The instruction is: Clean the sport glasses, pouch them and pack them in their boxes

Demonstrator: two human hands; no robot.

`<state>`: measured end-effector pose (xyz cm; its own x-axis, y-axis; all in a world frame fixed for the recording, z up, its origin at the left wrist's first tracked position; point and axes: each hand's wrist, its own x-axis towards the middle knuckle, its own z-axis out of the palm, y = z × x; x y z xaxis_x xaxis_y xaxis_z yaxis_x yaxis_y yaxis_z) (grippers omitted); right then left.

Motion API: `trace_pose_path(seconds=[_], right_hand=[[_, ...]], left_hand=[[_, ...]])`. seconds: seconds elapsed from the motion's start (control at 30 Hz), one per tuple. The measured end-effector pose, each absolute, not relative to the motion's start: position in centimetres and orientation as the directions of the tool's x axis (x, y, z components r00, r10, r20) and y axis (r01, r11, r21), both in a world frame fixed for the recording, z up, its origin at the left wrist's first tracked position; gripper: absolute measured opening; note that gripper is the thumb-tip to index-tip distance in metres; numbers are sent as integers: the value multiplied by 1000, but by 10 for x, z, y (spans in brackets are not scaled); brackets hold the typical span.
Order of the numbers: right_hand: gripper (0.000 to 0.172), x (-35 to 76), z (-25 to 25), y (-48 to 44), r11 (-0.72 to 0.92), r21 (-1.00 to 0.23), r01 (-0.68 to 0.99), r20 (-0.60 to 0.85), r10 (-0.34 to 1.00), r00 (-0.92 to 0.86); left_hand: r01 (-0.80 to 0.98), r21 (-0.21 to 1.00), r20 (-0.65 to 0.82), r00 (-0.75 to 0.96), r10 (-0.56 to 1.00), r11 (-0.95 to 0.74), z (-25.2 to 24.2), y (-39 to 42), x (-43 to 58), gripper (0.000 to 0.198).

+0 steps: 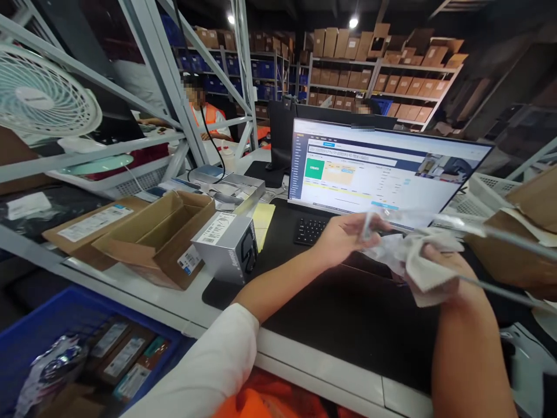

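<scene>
My left hand [342, 239] is raised over the desk in front of the monitor, fingers pinched on a see-through, pale-rimmed item [369, 225] blurred by motion. Its exact kind I cannot make out. A crumpled white cloth [429, 267] is bunched in my right hand [463, 278], close to that item. Two long pale strips [500, 232] run from around the cloth to the right edge; whether they belong to the clear item I cannot tell. Left of my forearm, a silver-grey product box [228, 249] stands on the desk mat's corner.
Behind my hands are a lit monitor [348, 168] and a keyboard [310, 230]. Open cardboard boxes [161, 244] and yellow paper [264, 223] lie left. A blue crate [174, 342] stands below, a fan [43, 93] upper left. A person in an orange vest [212, 116] sits beyond.
</scene>
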<state>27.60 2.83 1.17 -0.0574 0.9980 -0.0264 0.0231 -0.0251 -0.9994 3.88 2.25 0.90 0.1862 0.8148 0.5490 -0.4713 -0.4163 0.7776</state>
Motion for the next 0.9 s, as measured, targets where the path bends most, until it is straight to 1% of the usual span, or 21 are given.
trace_pose_path(seconds=[0.03, 0.1, 0.17, 0.23, 0.3, 0.33, 0.43, 0.5, 0.57, 0.7, 0.8, 0.9], right_hand=[[30, 272, 13, 30, 111, -991, -78, 110, 994, 21], [19, 260, 17, 30, 363, -901, -236, 344, 931, 121], [22, 245, 20, 27, 517, -787, -337, 480, 856, 193], [27, 231, 19, 21, 599, -698, -392, 536, 800, 270], [28, 217, 13, 15, 639, -640, -427, 541, 769, 340], [28, 211, 9, 12, 635, -633, -443, 527, 772, 355], [26, 197, -2, 5, 552, -661, -509, 460, 833, 307], [27, 189, -6, 3, 489, -667, -562, 431, 869, 244], [27, 184, -8, 3, 475, -649, -594, 436, 872, 220], [31, 179, -11, 6, 505, -610, -610, 439, 857, 269], [32, 178, -14, 8, 473, -632, -614, 406, 877, 257], [31, 180, -20, 11, 458, -659, -596, 406, 884, 231]], left_hand=[[-478, 753, 550, 80, 831, -452, 12, 24, 33, 49], [-430, 701, 562, -158, 812, -569, 17, 31, 22, 44], [-317, 668, 594, -320, 738, -674, 19, 39, 11, 41], [-182, 653, 643, -378, 666, -735, 17, 45, 4, 38], [-45, 644, 693, -389, 607, -764, 15, 47, 0, 33], [28, 636, 718, -388, 578, -771, 14, 47, 1, 31], [230, 589, 795, -334, 506, -775, 12, 42, 6, 24], [313, 548, 834, -270, 481, -776, 11, 38, 12, 22], [356, 520, 854, -225, 468, -777, 10, 35, 16, 21], [401, 513, 858, -202, 473, -759, 7, 34, 21, 21], [427, 524, 849, -191, 493, -737, 6, 35, 22, 21], [450, 532, 839, -167, 518, -717, 5, 37, 22, 21]])
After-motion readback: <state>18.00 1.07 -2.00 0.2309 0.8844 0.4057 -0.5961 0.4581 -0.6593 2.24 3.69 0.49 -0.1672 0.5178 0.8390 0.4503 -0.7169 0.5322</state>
